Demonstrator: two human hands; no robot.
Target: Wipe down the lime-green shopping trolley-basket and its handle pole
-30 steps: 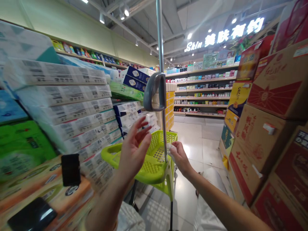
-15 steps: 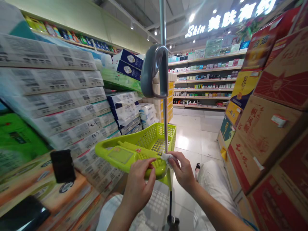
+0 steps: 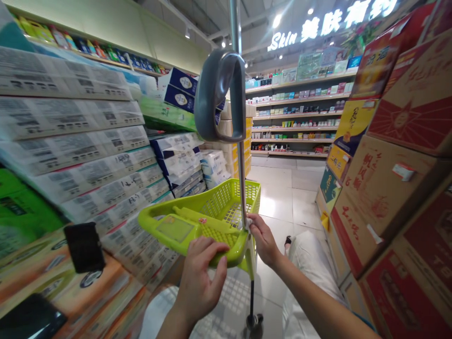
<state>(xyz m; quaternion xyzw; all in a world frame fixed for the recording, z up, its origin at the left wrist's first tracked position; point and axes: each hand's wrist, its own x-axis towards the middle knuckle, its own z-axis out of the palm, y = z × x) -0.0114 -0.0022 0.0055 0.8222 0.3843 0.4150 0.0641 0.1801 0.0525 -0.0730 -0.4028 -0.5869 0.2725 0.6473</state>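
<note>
A lime-green shopping basket (image 3: 165, 217) on a wheeled frame stands in the aisle in front of me. Its metal pole (image 3: 240, 165) rises to a grey loop handle (image 3: 219, 94). My left hand (image 3: 203, 278) grips the basket's near rim, fingers curled over the edge. My right hand (image 3: 262, 239) is closed on a small white cloth (image 3: 249, 222) pressed against the pole's base at the basket's right corner.
Stacked packs of tissue paper (image 3: 81, 141) fill the left side, with two black phones (image 3: 84, 247) lying on orange packs. Red and brown cartons (image 3: 395, 179) tower on the right. A tiled aisle (image 3: 282, 193) leads to product shelves (image 3: 300, 117) at the back.
My left hand dropped from in front of the tissue stacks onto the basket's near rim. My right hand stayed at the pole's base with the cloth. The view came closer to the basket.
</note>
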